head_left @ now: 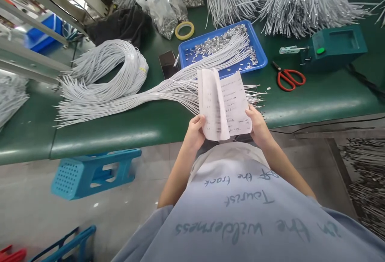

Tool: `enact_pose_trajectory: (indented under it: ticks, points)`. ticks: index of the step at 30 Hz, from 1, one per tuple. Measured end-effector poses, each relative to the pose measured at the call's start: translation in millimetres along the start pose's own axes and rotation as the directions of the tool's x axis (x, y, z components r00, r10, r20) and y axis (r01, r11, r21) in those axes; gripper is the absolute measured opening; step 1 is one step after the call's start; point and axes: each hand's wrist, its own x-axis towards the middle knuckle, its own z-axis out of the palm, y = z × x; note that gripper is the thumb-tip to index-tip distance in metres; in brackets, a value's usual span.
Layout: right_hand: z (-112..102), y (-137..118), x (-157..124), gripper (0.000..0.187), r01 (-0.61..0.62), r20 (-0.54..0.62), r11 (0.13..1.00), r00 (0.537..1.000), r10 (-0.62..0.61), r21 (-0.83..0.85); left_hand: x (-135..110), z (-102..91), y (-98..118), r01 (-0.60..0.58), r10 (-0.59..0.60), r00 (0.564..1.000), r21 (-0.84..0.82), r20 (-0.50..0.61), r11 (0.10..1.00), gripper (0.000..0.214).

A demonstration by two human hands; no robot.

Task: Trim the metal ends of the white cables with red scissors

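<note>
A small notebook (239, 105) with handwritten lines is spread in front of me, one page standing partly turned in its middle. My left hand (197, 129) pinches its lower left edge, thumb on the page. At the right edge, my right hand (258, 123) grips it with the thumb on top. Behind the notebook lies a bundle of white wires (162, 91), whose near ends are partly covered by it. Some wires reach into a blue tray (263, 59) that holds small metal terminals (207, 45).
On the green table (120, 129) are coiled wires (135, 69), yellow tape (184, 30), a dark phone-like slab (167, 63), red-handled scissors (290, 79) and a green machine (338, 49). Bags of metal parts (164, 17) and wire piles (313, 5) lie behind. A blue stool (96, 171) stands below left.
</note>
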Motion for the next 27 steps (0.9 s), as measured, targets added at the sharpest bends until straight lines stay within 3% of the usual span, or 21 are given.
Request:
enact_pose_trajectory:
  ticks: [3, 8, 13, 18, 23, 27]
  points:
    - [0, 1, 1, 0.05, 0.014, -0.008, 1.0, 1.0, -0.014, -0.007, -3, 3.0, -4, 0.019, -0.019, 1.0, -0.033, 0.018, 0.999, 0.039]
    - [0, 2, 0, 0.053, 0.057, -0.015, 0.996, 0.998, -0.059, -0.071, -5, 7.6, 0, -0.036, 0.035, 0.999, 0.056, 0.023, 0.998, 0.026]
    - [9, 3, 0, 0.078, 0.107, -0.053, 0.971, 0.991, -0.121, -0.213, 0, 13.7, -5, -0.059, 0.058, 0.998, 0.018, 0.025, 0.998, 0.032]
    - [18, 7, -1, 0.091, 0.122, -0.07, 0.944, 0.986, -0.15, -0.306, 4, 20.2, -13, -0.016, 0.018, 0.998, -0.025, 0.053, 1.0, 0.037]
    - [20, 10, -1, 0.075, 0.119, -0.092, 0.939, 0.983, -0.156, -0.323, 0, 19.3, -10, -0.014, 0.015, 0.999, -0.03, 0.03, 0.999, 0.036]
    - [15, 10, 0, 0.055, 0.141, -0.146, 0.94, 0.97, -0.194, -0.31, -6, 12.3, -2, -0.08, 0.08, 0.997, -0.045, -0.001, 0.996, 0.033]
